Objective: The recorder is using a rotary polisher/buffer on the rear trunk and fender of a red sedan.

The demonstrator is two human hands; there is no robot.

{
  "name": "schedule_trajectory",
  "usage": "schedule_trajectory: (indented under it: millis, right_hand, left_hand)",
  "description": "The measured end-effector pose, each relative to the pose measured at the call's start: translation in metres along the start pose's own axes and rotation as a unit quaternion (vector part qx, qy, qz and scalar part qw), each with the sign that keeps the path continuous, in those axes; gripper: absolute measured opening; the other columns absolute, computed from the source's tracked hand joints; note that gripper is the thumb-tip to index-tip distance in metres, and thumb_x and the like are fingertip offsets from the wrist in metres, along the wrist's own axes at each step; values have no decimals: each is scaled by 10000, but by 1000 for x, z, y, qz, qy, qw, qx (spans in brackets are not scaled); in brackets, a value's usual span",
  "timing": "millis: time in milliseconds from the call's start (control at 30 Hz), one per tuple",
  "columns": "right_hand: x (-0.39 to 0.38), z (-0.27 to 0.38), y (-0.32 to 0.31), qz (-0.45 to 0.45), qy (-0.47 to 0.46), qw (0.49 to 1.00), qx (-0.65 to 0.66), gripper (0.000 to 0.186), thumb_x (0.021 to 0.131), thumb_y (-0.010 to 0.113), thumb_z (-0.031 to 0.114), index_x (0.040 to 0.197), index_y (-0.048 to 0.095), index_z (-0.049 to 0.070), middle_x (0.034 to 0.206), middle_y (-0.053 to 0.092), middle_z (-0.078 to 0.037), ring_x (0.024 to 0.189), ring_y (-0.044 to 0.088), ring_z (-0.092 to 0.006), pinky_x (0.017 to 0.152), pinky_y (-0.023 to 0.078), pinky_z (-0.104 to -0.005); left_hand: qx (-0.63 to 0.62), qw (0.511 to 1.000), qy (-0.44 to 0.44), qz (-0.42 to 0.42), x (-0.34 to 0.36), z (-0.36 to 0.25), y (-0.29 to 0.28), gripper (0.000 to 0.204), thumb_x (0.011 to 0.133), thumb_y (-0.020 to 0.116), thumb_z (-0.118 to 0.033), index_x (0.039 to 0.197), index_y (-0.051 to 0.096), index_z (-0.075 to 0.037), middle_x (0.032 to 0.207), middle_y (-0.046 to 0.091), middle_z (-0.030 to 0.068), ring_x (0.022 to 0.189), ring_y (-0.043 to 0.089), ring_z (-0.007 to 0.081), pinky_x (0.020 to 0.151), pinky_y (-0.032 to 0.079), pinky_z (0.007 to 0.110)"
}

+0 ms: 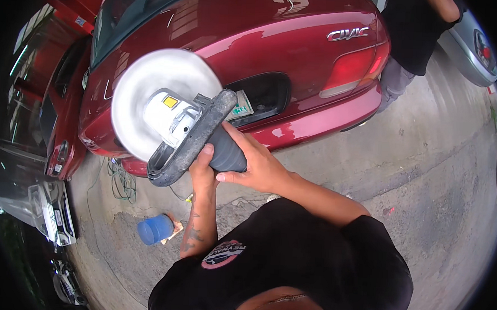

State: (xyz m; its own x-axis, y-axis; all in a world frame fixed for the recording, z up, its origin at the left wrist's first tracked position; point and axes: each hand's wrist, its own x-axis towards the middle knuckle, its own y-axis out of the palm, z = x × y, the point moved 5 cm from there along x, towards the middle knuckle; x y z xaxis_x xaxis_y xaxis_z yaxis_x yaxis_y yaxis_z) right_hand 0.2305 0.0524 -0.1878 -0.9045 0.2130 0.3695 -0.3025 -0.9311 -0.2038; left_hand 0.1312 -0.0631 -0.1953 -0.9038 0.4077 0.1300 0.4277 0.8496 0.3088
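Observation:
A car polisher (221,148) with a big round white pad (133,92) is between my hands, in front of the dark red car's (248,41) rear. The pad looks smeared, as if spinning, and overlaps the car's left rear in view; whether it touches the paint I cannot tell. My right hand (261,169) wraps round the machine's dark grey body. My left hand (203,169) holds it from the near side by the thick black loop handle (196,144), thumb up, its other fingers mostly hidden behind the tool.
A person in a black shirt (411,37) stands beyond the car's right corner, near a silver car (466,48). Another red car (67,114) is close on the left. On the concrete floor (389,227) lie a blue tub (155,229) and a coiled green cord (122,183).

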Motion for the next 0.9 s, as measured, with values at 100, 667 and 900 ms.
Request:
schedule_trajectory:
  millis: [100, 667, 900]
  right_hand:
    - [-26, -2, -26, -56, 27, 998, -33, 1071, 752, 854, 342, 1567, 223, 54, 1349, 486, -277, 1245, 516, -428, 1037, 432, -475]
    - [-117, -28, -126, -201, 92, 974, -55, 1012, 752, 846, 348, 1548, 284, 74, 1308, 547, -270, 1214, 560, -415, 1009, 461, -454]
    - [-155, -41, -151, -195, 135, 970, -51, 1013, 741, 851, 347, 1551, 298, 97, 1338, 539, -268, 1216, 566, -427, 1021, 460, -460]
  left_hand:
    - [26, 998, -23, 48, -4, 16, 33, 782, 777, 746, -414, 1357, 472, 33, 1239, 572, 164, 1105, 619, 269, 965, 517, 374]
    - [-61, 963, -156, 211, -49, 95, 147, 354, 856, 743, -62, 1186, 625, -5, 1147, 638, 93, 1036, 618, 184, 935, 501, 333]
    - [-61, 959, -200, 193, -76, 136, 169, 302, 879, 735, -106, 1154, 639, -25, 1111, 636, 81, 1032, 604, 187, 956, 476, 342]
